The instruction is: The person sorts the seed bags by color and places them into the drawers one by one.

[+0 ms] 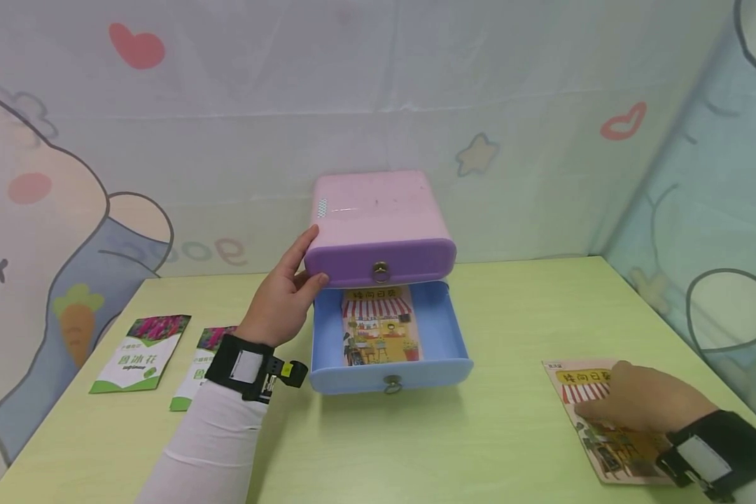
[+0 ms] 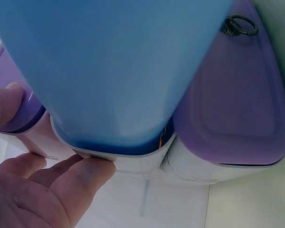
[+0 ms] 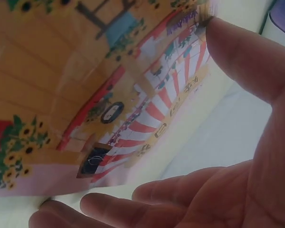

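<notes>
The left hand (image 1: 285, 294) rests against the left side of a small pink two-drawer cabinet (image 1: 378, 210) at 12 o'clock on the desk (image 1: 479, 434), thumb on the corner of the shut purple upper drawer (image 1: 381, 260), fingers straight along the casing. The blue lower drawer (image 1: 447, 336) is pulled out, and a seed packet with a striped shop awning (image 1: 379, 325) lies flat inside it. At 4 o'clock the right hand (image 1: 642, 406) lies on a matching packet (image 1: 611, 455) on the desk, thumb at its edge, fingers relaxed. Two green-and-white seed packets (image 1: 140, 352) lie at 9 o'clock.
</notes>
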The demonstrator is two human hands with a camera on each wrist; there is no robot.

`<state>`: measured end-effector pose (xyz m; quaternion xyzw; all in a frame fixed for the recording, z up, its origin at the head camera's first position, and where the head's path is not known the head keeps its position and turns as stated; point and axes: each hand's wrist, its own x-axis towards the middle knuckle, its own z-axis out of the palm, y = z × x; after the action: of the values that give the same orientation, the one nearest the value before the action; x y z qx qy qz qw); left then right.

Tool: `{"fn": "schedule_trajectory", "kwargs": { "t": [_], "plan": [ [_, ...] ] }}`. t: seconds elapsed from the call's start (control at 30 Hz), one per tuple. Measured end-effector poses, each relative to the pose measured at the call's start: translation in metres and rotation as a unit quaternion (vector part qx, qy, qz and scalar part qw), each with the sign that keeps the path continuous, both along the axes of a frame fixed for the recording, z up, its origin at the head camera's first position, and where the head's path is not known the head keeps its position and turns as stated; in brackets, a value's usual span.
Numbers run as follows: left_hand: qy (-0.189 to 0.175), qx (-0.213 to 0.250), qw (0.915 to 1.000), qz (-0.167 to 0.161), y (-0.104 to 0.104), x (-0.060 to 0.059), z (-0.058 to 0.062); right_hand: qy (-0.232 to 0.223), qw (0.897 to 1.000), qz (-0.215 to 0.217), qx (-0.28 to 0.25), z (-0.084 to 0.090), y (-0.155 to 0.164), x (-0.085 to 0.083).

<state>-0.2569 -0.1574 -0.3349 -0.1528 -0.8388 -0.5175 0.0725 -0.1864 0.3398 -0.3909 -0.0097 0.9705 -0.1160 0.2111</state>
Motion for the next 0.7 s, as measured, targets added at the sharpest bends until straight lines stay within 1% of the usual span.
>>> {"fn": "schedule_trajectory", "kwargs": {
  "t": [0.13, 0.37, 0.7],
  "plan": [
    [0.001, 0.001, 1.0000, -0.001, -0.0001, 0.0002, 0.0000, 0.001, 1.000, -0.006, 0.002, 0.0007, -0.0025, 0.0005],
    [-0.001, 0.003, 1.0000, -0.002, 0.0002, 0.0010, 0.0004, 0.020, 1.000, 0.004, 0.006, 0.0028, -0.0068, 0.0012],
    [0.004, 0.001, 1.0000, -0.003, 0.0016, 0.0014, 0.0003, 0.010, 1.000, -0.014, 0.012, 0.0028, -0.0097, 0.0018]
  ]
}}
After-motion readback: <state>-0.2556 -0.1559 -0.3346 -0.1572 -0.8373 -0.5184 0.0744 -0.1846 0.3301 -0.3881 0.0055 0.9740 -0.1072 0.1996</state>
